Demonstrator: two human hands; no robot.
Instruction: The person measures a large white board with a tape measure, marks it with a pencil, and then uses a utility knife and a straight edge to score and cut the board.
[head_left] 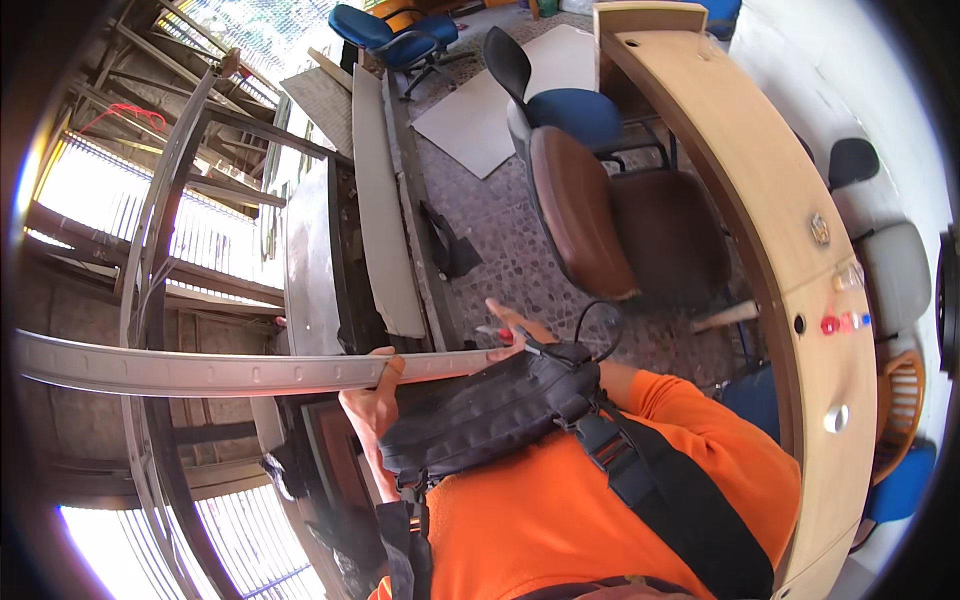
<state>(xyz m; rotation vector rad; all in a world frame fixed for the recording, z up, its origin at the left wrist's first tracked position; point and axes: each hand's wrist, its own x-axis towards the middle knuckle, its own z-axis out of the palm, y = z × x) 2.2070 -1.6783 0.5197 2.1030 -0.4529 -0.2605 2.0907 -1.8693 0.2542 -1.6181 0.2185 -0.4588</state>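
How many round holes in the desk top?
2 visible in the desk: one hole near its far end, one hole left of the small red item. Others may be out of frame.

head view | left head-worn fisheye | faces down | close above orange shirt [520, 510] | floor [495, 240] farther below

free: speckled floor [500, 232] ahead | obstacles: metal strip [230, 374], brown chair [582, 205]

Cluttered room, office or storeroom, which one is unclear: a long light-wood desk [808, 275] fills the right, with a brown padded chair [580, 210] beside it and a blue swivel chair [418, 42] farther off; loose boards [380, 210] and a bare frame [158, 250] crowd the left.
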